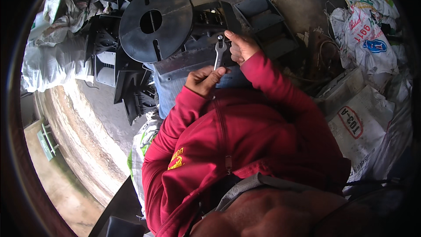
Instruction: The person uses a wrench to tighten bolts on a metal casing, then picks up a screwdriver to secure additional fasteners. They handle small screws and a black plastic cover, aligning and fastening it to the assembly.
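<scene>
My left hand (204,80) is closed around the lower end of a silver open-ended spanner (219,55). The spanner points away from me, its jaw around or right at a small bolt or nut (220,38) on a dark metal part (186,58). Just right of the jaw is my right hand (244,48), its lower fingers curled in and one digit reaching toward the bolt; whatever it may grip is hidden. A large black slotted disc (171,15) with a round centre hole belongs to, or rests against, the same dark assembly, over my lap.
Dark metal brackets (138,96) and box-shaped frames (263,19) crowd the left and far side. White printed sacks (366,39) lie at the right, with a grey-white bag (364,123) nearer. Clear plastic sheeting (59,61) hangs or lies at the left.
</scene>
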Motion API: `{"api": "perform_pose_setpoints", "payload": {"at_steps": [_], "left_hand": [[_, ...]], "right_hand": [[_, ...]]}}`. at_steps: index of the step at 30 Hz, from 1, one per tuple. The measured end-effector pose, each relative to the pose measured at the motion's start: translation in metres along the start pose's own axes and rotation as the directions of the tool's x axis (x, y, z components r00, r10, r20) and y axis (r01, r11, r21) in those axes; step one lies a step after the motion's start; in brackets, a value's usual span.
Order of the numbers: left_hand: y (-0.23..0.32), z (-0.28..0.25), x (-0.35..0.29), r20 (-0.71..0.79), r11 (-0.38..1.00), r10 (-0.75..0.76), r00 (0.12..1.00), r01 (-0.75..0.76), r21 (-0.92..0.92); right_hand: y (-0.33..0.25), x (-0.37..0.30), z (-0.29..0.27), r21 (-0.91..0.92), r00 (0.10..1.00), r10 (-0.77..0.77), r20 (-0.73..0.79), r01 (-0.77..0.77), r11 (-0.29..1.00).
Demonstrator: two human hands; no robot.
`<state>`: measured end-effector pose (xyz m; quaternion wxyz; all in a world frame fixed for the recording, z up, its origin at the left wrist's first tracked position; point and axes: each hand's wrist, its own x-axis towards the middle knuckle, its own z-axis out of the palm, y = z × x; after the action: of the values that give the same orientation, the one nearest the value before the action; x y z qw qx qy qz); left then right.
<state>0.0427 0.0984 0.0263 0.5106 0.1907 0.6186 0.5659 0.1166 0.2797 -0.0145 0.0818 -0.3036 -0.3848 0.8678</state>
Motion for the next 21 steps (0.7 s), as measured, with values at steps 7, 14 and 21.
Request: {"api": "perform_pose_setpoints", "payload": {"at_steps": [7,14,21], "left_hand": [[-0.001,0.017,0.026,0.143,0.987,-0.142,0.979,0.152,-0.06],[-0.003,0.029,0.051,0.239,0.95,-0.228,0.944,0.27,-0.157],[-0.005,0.032,0.062,0.267,0.93,-0.222,0.938,0.286,-0.232]], "right_hand": [[-0.015,-0.008,0.008,-0.07,0.996,0.088,-0.012,-0.089,0.994],[0.006,0.013,-0.02,0.008,0.98,0.186,0.076,-0.187,0.982],[0.001,0.011,-0.018,0.15,0.973,0.215,0.08,-0.225,0.963]]}}
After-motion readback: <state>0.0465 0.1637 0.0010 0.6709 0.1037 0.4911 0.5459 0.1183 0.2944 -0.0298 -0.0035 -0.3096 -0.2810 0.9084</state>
